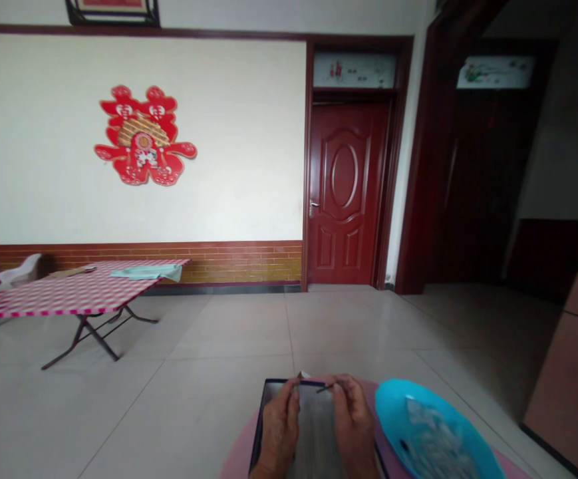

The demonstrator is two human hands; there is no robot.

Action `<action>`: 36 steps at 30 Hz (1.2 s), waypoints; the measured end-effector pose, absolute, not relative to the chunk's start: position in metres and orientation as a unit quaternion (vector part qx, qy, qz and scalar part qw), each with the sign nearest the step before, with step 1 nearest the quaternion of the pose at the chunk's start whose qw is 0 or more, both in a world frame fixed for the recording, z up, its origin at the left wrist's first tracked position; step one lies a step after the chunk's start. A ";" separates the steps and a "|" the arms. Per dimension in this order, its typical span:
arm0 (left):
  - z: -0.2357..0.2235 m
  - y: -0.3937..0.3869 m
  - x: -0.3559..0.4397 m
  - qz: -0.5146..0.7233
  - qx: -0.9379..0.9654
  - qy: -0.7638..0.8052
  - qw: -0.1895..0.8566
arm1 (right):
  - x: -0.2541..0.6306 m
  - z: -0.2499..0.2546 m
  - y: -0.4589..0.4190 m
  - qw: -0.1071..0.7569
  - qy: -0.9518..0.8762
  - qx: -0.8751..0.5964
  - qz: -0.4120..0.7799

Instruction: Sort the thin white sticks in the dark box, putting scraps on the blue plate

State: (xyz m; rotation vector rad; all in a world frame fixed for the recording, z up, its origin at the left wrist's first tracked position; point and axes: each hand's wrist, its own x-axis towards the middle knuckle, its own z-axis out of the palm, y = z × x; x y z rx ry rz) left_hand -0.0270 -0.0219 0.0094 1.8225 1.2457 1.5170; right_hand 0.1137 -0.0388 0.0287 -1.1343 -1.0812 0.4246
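Note:
At the bottom centre my left hand (279,426) and my right hand (353,422) are held over a dark flat tray (267,399) that rests on a round pink surface (241,452). My left fingers pinch a small white object (303,375) at the tray's far edge. My right fingers are closed on a thin dark stick-like thing (327,386) that points left toward it. Just right of my right hand stands a bright blue bowl (393,409) with pale pieces inside.
A folding table (69,296) with a red checked cloth stands at the left wall, with cloths and papers on it. A dark red door (348,193) is at the back centre. A brown cabinet (573,379) stands at the right. Pale tiled floor lies between.

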 end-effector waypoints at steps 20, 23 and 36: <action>0.007 -0.035 -0.015 0.416 0.819 0.389 0.073 | 0.131 0.011 -0.026 0.696 -0.329 -0.595 0.231; 0.000 -0.032 -0.013 0.418 0.811 0.407 0.038 | 0.130 0.005 -0.024 0.679 -0.366 -0.601 0.209; 0.000 -0.030 -0.018 0.502 0.783 0.367 -0.015 | 0.115 -0.017 -0.021 0.569 -0.597 -0.561 0.069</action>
